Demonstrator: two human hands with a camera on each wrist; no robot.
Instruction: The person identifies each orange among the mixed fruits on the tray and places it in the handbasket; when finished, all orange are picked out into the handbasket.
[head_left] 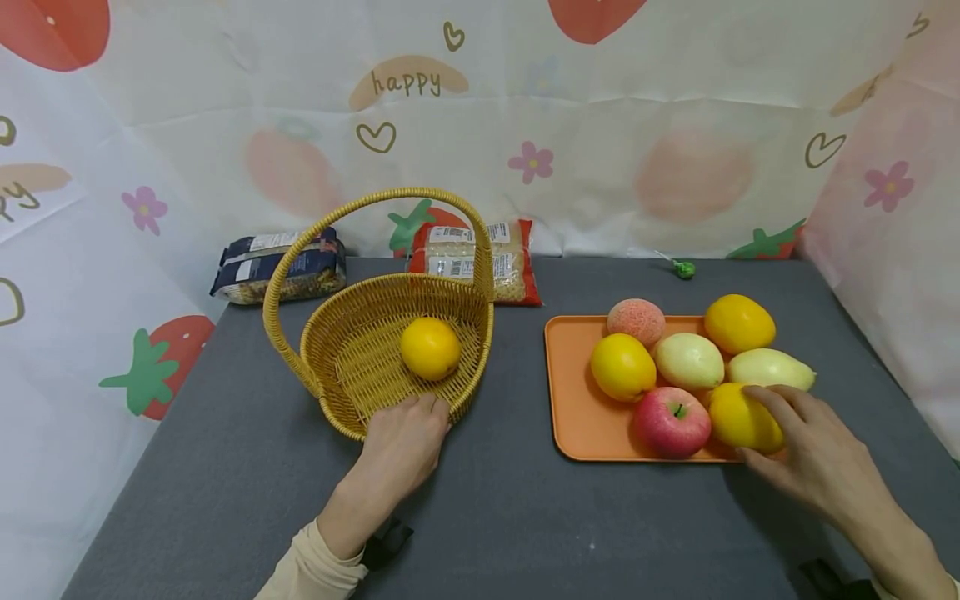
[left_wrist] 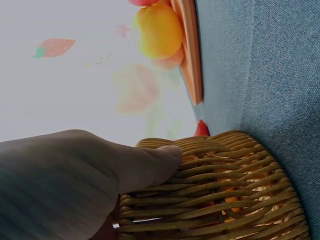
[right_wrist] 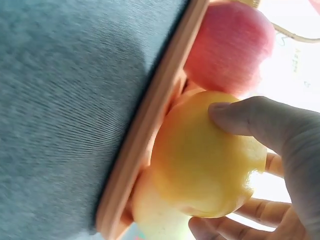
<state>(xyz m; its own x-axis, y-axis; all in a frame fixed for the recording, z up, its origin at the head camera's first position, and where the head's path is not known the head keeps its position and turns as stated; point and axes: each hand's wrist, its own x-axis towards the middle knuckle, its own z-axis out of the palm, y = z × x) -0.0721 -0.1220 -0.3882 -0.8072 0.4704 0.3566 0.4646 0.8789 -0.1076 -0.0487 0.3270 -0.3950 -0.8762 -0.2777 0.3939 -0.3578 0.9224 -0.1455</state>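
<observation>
My left hand (head_left: 407, 432) grips the near rim of a yellow wicker basket (head_left: 352, 350), its thumb (left_wrist: 150, 162) lying over the weave in the left wrist view. Inside the basket is one round yellow-orange fruit (head_left: 431, 348). At the right, my right hand (head_left: 821, 454) holds a yellow fruit (head_left: 742, 419) at the near right of an orange tray (head_left: 581, 425). In the right wrist view the thumb presses one side of that fruit and the fingers curl about the other. A red apple (head_left: 672, 423) lies just left of it.
Also on the tray are a rough pinkish fruit (head_left: 636, 321), more yellow fruits (head_left: 623, 367) and pale yellow-green ones (head_left: 689, 361). Behind the basket lie a dark blue packet (head_left: 285, 267) and a red-edged packet (head_left: 480, 262). A small green object (head_left: 683, 269) rests near the back curtain.
</observation>
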